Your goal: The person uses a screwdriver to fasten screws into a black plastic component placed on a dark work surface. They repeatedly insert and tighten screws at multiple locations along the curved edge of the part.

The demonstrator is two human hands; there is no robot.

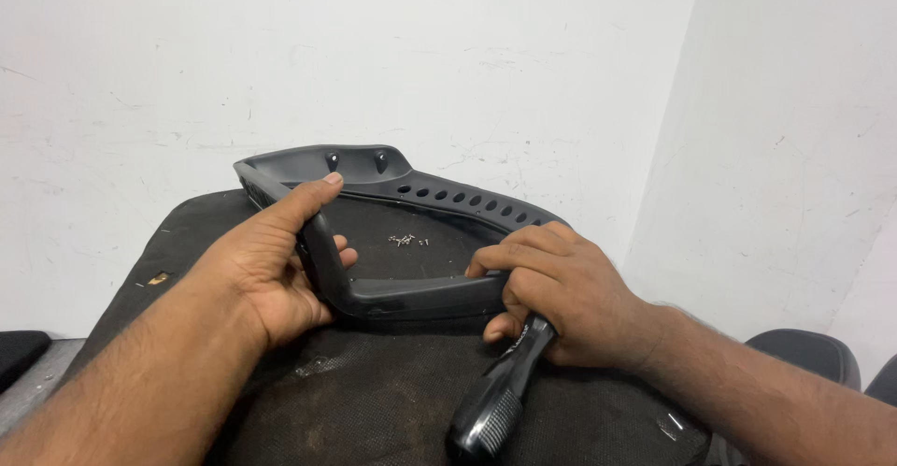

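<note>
Left hand (266, 270) clamps the frame's (411, 293) left bar; right hand (561, 288) grips its front bar plus a screwdriver (495, 401).

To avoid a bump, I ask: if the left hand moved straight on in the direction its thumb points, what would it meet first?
Probably the upper end of the grey plastic frame, which the left hand grips; beyond it the white wall. Depth is unclear.
</note>
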